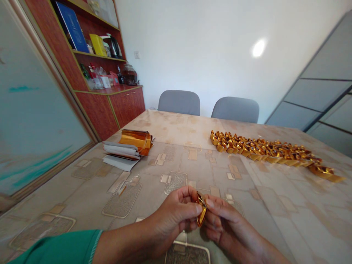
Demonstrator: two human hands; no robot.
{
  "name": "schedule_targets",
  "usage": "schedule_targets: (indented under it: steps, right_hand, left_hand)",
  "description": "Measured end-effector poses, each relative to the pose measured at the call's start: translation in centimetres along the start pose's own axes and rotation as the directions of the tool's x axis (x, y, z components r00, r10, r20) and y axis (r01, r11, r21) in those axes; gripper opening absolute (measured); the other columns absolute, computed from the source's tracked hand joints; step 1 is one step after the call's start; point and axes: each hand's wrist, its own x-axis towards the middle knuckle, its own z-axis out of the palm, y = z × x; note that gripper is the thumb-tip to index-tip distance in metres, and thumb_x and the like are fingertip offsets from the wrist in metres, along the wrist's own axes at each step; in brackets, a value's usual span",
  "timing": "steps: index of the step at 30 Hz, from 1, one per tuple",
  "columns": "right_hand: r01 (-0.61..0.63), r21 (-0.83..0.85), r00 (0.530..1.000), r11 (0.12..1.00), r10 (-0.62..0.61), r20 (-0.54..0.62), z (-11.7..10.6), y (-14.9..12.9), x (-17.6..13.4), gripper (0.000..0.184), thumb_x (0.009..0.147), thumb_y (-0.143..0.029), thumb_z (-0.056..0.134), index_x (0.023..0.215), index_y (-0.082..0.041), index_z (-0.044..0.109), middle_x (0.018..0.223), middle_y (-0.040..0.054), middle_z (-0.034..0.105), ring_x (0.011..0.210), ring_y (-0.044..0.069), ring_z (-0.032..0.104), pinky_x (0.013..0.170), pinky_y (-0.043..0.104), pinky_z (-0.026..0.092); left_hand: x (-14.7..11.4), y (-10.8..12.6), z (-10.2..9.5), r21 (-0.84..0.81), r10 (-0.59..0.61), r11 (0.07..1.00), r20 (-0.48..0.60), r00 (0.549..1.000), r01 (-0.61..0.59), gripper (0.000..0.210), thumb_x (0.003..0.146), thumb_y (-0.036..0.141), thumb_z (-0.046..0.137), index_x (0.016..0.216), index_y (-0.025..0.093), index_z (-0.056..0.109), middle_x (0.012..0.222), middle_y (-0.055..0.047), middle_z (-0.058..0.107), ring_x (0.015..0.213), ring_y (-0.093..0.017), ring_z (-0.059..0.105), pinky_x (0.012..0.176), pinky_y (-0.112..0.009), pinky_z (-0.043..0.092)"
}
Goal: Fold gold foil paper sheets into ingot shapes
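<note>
Between my two hands, just above the near part of the table, is a small folded gold foil paper piece [201, 212]. My left hand [178, 212] pinches it from the left, thumb on its near face and fingers curled behind. From the right, my right hand [224, 218] grips its other side with thumb and bent fingers. At the far right lie many finished-looking gold foil paper pieces [255, 146], packed in long rows. A stack of gold foil paper sheets [136, 141], curled and showing pale undersides, rests at the left of the table.
A patterned plastic cloth covers the table [154, 190]. Two grey chairs [178, 102] stand at its far edge. A reddish wooden cabinet [110, 106] with bottles and a kettle is at the back left, beside a sliding glass door [41, 99]. Grey panels [319, 88] rise at the right.
</note>
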Motion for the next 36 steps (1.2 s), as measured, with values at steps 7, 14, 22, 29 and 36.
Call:
schedule_targets:
  steps: [7, 14, 22, 29, 36]
  right_hand:
    - [0.003, 0.05, 1.0, 0.999, -0.003, 0.011, 0.1, -0.3, 0.0, 0.017, 0.086, -0.027, 0.073, 0.076, -0.013, 0.069, 0.052, -0.0065, 0.042, 0.05, 0.007, 0.029, 0.05, 0.02, 0.029]
    - [0.004, 0.062, 0.999, 0.998, -0.002, -0.035, 0.1, -0.4, -0.2, 0.022, 0.084, -0.027, 0.075, 0.068, -0.014, 0.068, 0.052, -0.0072, 0.04, 0.05, 0.007, 0.026, 0.05, 0.02, 0.028]
    - [0.025, 0.028, 0.998, 0.999, -0.023, -0.052, 0.5, -0.5, 0.1, 0.022, 0.085, -0.027, 0.075, 0.068, -0.015, 0.067, 0.054, -0.0072, 0.038, 0.051, 0.007, 0.025, 0.05, 0.02, 0.027]
    - [0.026, 0.014, 0.998, 1.0, -0.025, -0.06, 0.2, 0.1, -0.2, 0.02, 0.087, -0.027, 0.072, 0.072, -0.014, 0.068, 0.055, -0.0059, 0.042, 0.052, 0.008, 0.029, 0.052, 0.021, 0.031]
    - [0.015, 0.037, 0.996, 0.999, -0.012, -0.087, 0.0, -0.4, 0.3, 0.023, 0.085, -0.028, 0.075, 0.069, -0.015, 0.065, 0.052, -0.0079, 0.038, 0.05, 0.007, 0.025, 0.049, 0.02, 0.025]
  left_hand:
    - [0.4, 0.1, -0.8, -0.254, -0.085, 0.961, 0.114, 0.99, 0.112, 0.028, 0.072, 0.021, 0.076, 0.089, 0.017, 0.055, 0.068, 0.003, 0.056, 0.056, -0.006, 0.049, 0.053, -0.019, 0.028]
    - [0.7, 0.2, -1.1, -0.289, -0.128, 0.945, 0.11, 0.986, 0.155, 0.027, 0.069, 0.012, 0.075, 0.089, 0.015, 0.057, 0.071, 0.002, 0.058, 0.057, -0.006, 0.051, 0.053, -0.018, 0.029]
    - [0.2, 0.4, -0.4, -0.134, -0.068, 0.988, 0.056, 0.996, 0.075, 0.034, 0.064, 0.021, 0.082, 0.088, 0.016, 0.057, 0.072, 0.003, 0.056, 0.062, -0.007, 0.05, 0.057, -0.019, 0.032]
    - [0.1, 0.2, -0.2, -0.024, -0.058, 0.998, -0.005, 0.998, 0.058, 0.032, 0.061, 0.019, 0.08, 0.084, 0.015, 0.057, 0.073, 0.003, 0.056, 0.063, -0.007, 0.05, 0.059, -0.021, 0.031]
    - [0.2, 0.4, -0.5, -0.15, -0.079, 0.985, 0.069, 0.994, 0.088, 0.027, 0.066, 0.016, 0.072, 0.088, 0.016, 0.056, 0.072, 0.003, 0.051, 0.062, -0.007, 0.045, 0.056, -0.02, 0.027]
